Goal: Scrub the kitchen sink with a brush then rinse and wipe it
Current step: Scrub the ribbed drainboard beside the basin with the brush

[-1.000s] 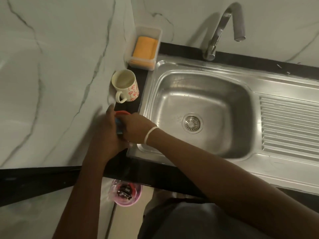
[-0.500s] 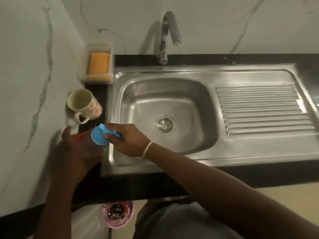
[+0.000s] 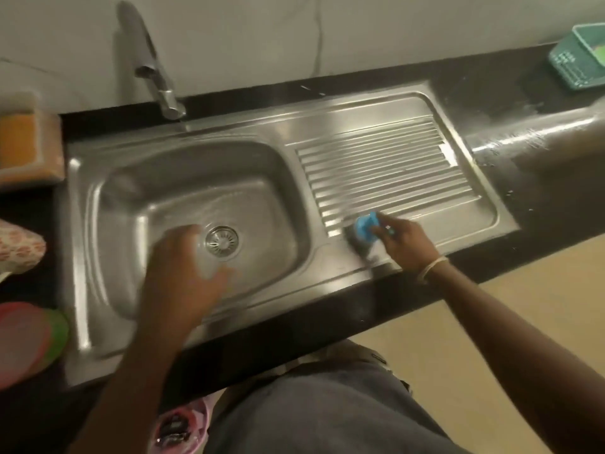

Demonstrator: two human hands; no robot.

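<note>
Both hands are now in new places: the right hand [image 3: 404, 239] is carrying the blue brush [image 3: 368, 228] away from the left edge of the sink [image 3: 337, 99] and over to the ribbed drain board [image 3: 383, 168], and the left hand [image 3: 183, 273] is letting go of the round thing it was steadying and is coming over the basin [image 3: 262, 198].

That right grip is closing around the brush handle, fingers [image 3: 388, 224] wrapped on the blue top. The brush head is sticking out to the left of the fingers and is pointing down, so the bristles are pressing on the metal at the near left corner of the ribs. Holding it this way is letting the hand push down hard while it rubs. I think the scrubbing is only just starting, and it is starting on the flat part first.

Spread wide and holding nothing, the left grip is hanging above the basin, just left of the drain [image 3: 222, 241]. It looks blurry, so it is moving fast. Maybe it is getting ready to lean on the sink or to reach the tap [image 3: 149, 65], but I cannot tell which.

No water is coming from the tap. On the black table [image 3: 523, 99] at the left, an orange sponge [image 3: 18, 140] is sitting in its box [image 3: 49, 173], waiting for later.
</note>
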